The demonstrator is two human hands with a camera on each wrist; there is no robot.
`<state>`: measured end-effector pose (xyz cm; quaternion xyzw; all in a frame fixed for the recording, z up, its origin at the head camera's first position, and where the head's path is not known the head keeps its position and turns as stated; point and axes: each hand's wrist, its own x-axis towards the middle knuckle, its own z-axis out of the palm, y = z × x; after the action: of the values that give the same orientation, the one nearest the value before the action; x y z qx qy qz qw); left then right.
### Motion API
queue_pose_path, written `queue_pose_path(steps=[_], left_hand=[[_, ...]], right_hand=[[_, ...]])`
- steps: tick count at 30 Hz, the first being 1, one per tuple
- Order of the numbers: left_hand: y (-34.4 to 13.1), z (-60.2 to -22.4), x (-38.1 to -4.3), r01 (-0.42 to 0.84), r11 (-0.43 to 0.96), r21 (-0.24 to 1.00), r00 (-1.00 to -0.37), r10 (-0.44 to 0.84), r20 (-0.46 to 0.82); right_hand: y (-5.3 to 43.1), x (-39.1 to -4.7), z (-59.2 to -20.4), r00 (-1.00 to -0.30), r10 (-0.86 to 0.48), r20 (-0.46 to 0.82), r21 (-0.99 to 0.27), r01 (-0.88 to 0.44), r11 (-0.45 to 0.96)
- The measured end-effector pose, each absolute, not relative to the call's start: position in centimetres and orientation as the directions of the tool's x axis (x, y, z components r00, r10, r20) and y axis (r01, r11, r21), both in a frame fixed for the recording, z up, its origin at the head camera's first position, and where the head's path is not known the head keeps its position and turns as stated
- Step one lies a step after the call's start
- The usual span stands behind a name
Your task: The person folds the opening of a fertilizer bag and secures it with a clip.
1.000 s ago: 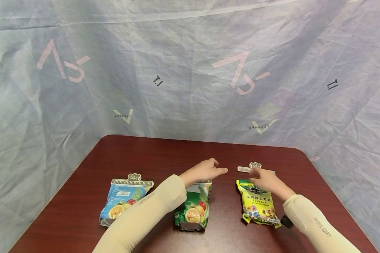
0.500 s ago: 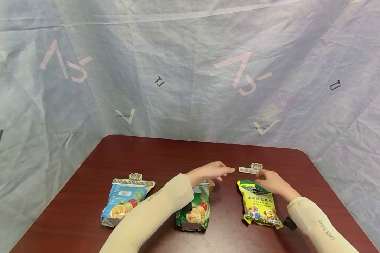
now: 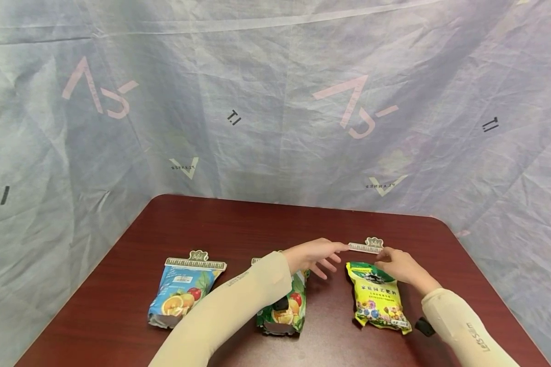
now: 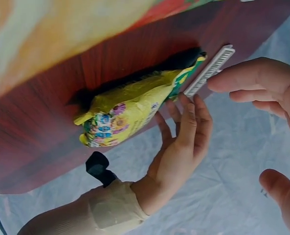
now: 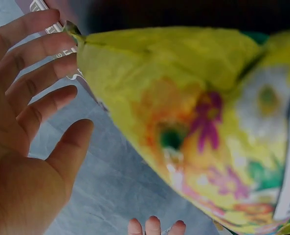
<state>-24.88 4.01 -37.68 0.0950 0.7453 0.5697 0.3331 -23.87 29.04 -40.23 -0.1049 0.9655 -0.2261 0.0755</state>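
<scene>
A yellow fertilizer bag with a green top [image 3: 378, 295] lies at the right of the table. Just behind its top lies a wide bag clip [image 3: 365, 248] with a keyboard pattern, its right end partly hidden by my right hand [image 3: 401, 266]. That hand hovers at the bag's top right corner, fingers loosely bent and thumb apart, as the right wrist view also shows. My left hand [image 3: 313, 255] reaches in from the left with spread fingers, its index fingertip by the clip's left end. Whether it touches the clip I cannot tell. Neither hand holds anything.
A blue bag [image 3: 181, 293] with fruit pictures lies at the left, a clip [image 3: 196, 261] across its top. Under my left forearm lies a green fruit bag [image 3: 298, 306], partly hidden. A grey cloth [image 3: 275, 102] hangs behind the dark red table [image 3: 239, 219].
My left hand has moved right to the clip's left end, its fingers spreading. My right hand has shifted slightly right, uncovering more of the yellow bag's top. The bags and clip stay put.
</scene>
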Motion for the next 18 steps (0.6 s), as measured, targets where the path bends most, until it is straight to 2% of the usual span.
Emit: queue_pose_path(steps=[8, 18], left_hand=[[5.1, -37.8, -24.4, -0.307, 0.317, 0.897, -0.743, 0.509, -0.434], [7.7, -38.3, -23.8, -0.464, 0.234, 0.854, -0.759, 0.393, -0.52]], right_hand=[[29.3, -23.9, -40.3, -0.97, -0.223, -0.094, -0.452, -0.158, 0.878], [29.6, -24.2, -40.6, -0.977, -0.188, -0.104, -0.44, -0.124, 0.889]])
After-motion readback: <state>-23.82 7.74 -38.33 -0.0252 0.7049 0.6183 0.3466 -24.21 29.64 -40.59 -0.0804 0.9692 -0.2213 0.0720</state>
